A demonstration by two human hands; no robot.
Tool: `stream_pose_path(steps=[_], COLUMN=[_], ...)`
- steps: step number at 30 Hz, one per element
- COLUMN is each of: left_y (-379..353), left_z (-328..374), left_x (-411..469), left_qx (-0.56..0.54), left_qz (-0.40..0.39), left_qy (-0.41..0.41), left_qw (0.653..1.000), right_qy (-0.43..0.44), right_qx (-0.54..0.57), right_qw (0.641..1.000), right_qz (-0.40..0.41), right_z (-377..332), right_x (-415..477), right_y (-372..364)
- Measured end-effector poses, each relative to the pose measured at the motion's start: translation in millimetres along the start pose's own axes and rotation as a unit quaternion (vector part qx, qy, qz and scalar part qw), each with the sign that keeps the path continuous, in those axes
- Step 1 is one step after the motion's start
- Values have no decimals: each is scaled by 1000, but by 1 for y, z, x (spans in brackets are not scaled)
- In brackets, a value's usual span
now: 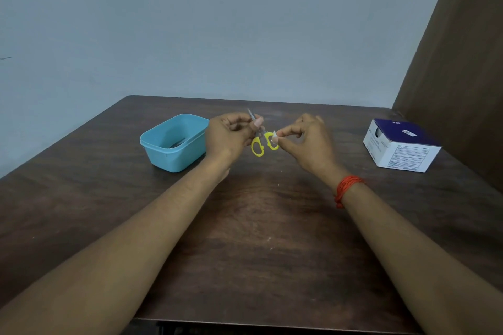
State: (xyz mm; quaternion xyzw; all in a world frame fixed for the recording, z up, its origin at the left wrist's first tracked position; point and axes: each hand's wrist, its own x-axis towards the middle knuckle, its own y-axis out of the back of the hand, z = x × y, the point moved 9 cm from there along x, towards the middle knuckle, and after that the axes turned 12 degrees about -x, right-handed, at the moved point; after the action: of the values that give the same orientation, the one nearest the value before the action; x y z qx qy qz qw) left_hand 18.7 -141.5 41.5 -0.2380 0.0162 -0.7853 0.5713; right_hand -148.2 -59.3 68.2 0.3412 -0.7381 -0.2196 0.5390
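Small scissors with yellow handles hang in the air above the middle of the table, blades pointing up and away. My left hand grips them by the blades, fingers curled round the metal. My right hand pinches a small white piece between thumb and forefinger, pressed against the right yellow handle loop. An orange thread band sits on my right wrist.
A light blue plastic tub stands left of my hands, with a thin dark object inside. A white and purple cardboard box sits at the right side of the dark wooden table. A brown curtain hangs at the far right.
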Motion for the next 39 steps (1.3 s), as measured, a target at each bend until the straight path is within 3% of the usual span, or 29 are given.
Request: stream_pose_path(steps=[4, 10, 14, 18, 22, 26, 29, 31, 33, 36, 39], left_y=[-9, 6, 0, -14, -12, -8, -5, -6, -8, -11, -10], left_z=[1, -5, -12, -11, -4, 2, 2, 1, 0, 1, 4], left_x=[0, -3, -9, -9, -8, -9, -10, -10, -9, -8, -8], left_qx=[51, -52, -65, -21, 32, 11, 9, 13, 21, 43, 50], left_qz=[-23, 54, 60, 10, 8, 25, 39, 34, 28, 19, 14], left_qy=[-21, 19, 47, 34, -1, -20, -29, -29, -27, -32, -43], left_qw=[998, 997, 995, 999, 999, 999, 999, 999, 999, 998, 998], right_qy=[8, -54, -97, -15, 66, -67, -217, -260, -230, -78, 53], right_qx=[-15, -12, -13, -78, -152, -102, 86, 160, 136, -23, -130], right_qw=[1000, 998, 995, 997, 986, 993, 970, 948, 961, 997, 990], right_qz=[-9, -16, -10, 22, 16, -1, -73, -87, -68, 1, 35], right_z=[-2, 4, 8, -8, -25, -2, 24, 31, 29, 4, -26], right_x=[-1, -4, -8, -5, -5, -9, -17, -23, -19, -8, -7], right_y=[0, 0, 1, 16, 18, 10, -15, -22, -16, 8, 17])
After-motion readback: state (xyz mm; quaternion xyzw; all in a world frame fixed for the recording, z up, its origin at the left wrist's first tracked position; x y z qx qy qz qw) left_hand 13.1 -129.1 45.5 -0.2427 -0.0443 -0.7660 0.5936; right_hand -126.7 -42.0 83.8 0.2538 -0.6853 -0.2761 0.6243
